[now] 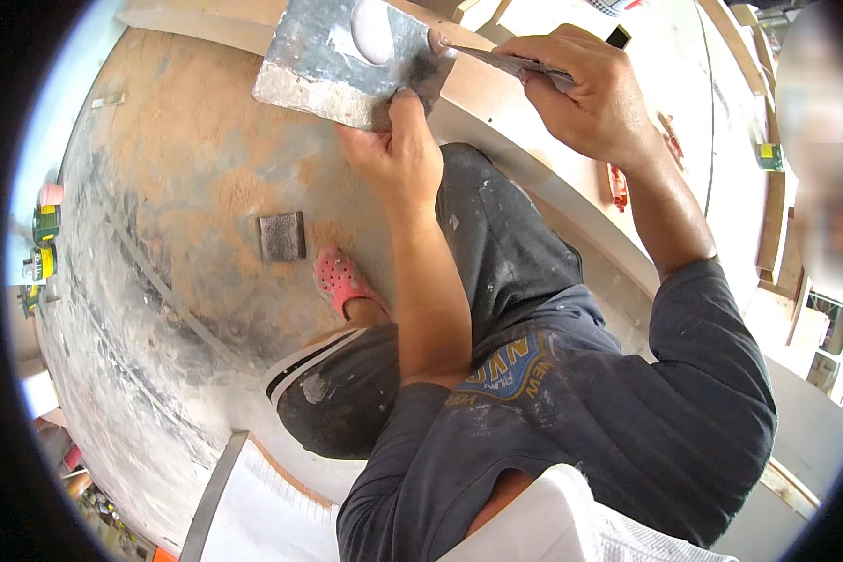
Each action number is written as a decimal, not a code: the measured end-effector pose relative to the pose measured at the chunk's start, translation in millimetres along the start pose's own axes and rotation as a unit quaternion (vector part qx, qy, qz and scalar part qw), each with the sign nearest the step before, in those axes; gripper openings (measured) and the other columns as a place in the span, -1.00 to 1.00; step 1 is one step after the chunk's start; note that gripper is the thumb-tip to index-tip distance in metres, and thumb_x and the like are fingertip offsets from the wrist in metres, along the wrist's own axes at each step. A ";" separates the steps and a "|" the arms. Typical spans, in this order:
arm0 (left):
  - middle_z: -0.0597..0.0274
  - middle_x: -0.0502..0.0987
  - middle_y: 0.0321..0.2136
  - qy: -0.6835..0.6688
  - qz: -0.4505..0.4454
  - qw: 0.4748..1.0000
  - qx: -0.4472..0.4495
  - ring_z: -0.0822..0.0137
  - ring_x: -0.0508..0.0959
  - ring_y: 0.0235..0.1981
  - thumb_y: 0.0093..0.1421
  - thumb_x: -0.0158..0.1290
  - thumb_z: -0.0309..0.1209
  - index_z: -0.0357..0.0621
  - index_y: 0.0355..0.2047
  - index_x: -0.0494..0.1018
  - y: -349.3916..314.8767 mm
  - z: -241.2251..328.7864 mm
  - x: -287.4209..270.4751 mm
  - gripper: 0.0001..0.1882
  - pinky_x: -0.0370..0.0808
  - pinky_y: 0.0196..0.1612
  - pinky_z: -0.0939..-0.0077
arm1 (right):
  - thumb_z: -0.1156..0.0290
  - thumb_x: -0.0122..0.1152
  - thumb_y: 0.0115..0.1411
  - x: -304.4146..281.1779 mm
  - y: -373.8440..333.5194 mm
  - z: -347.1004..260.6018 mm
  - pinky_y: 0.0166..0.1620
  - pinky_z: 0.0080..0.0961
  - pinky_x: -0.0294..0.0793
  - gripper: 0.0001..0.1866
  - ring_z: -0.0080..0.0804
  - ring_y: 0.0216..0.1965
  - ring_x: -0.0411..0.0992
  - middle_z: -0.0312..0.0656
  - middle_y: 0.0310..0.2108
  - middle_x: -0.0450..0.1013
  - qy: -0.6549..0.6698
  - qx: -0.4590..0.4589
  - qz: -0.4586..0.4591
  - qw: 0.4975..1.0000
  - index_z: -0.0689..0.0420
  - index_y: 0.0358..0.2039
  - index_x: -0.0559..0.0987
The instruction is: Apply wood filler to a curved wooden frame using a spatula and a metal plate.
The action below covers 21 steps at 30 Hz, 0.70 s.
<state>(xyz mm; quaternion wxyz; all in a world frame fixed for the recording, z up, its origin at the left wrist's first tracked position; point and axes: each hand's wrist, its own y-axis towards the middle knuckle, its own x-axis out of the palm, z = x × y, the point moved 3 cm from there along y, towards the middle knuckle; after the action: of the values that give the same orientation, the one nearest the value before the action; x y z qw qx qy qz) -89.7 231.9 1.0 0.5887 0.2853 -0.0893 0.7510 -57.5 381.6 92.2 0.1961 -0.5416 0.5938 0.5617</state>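
Note:
My left hand (398, 159) grips the near edge of a flat, smeared metal plate (290, 70), its thumb on top. On the plate sits a smooth blob of whitish paste (373, 33). My right hand (585, 94) is closed round a thin flat scraper blade (510, 62), its fingers wrapped over the near end. The blade's tip reaches the plate's right edge, where a small brownish dab (437, 40) shows; whether they touch I cannot tell.
A dark sanding block (281, 236) lies on the dusty, stained floor (187, 122) near my pink clog (337, 281). Long pale panels (670, 84) run along the right, with a red-handled tool (618, 186) on them. Several tins (45, 223) stand at the far left.

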 end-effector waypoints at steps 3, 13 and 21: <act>0.13 0.44 -0.32 -0.002 -0.023 0.999 0.022 0.46 0.41 -0.34 0.00 -0.12 -0.66 -0.47 -0.23 0.28 -1.1 1.9 1.2 -0.73 0.36 -0.23 0.67 | 0.56 0.07 -0.13 0.7 1.5 -5.3 -0.38 -0.34 0.43 -0.72 -0.23 -0.47 0.44 -0.14 -0.59 0.45 -0.012 0.002 0.006 1.000 0.10 -0.34 0.58; 0.00 0.40 -0.20 0.054 -0.035 0.996 0.069 0.40 0.40 -0.21 0.03 -0.09 -0.60 -0.48 -0.16 0.23 8.4 -2.5 -4.8 -0.67 0.34 -0.14 0.61 | 0.59 0.07 -0.11 7.2 -8.7 10.3 -0.40 -0.50 0.43 -0.71 -0.38 -0.48 0.46 -0.12 -0.52 0.48 0.049 0.018 -0.031 0.998 0.14 -0.31 0.58; -0.03 0.43 -0.35 -0.136 -0.008 0.980 -0.143 0.18 0.47 -0.54 -0.07 -0.11 -0.59 -0.42 -0.19 0.20 62.7 -19.7 -14.1 -0.64 0.44 -0.45 0.34 | 0.47 0.00 -0.16 23.7 -51.3 52.0 -0.41 -0.46 0.43 -0.62 -0.30 -0.56 0.46 -0.07 -0.56 0.50 -0.116 0.285 -0.186 0.933 0.03 -0.25 0.58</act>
<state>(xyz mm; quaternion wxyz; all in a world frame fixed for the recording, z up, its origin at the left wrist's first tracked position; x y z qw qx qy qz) -152.8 211.2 -10.1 0.6116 0.2989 -0.2728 0.6798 -40.7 428.5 33.7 0.5111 -0.4945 0.5907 0.3812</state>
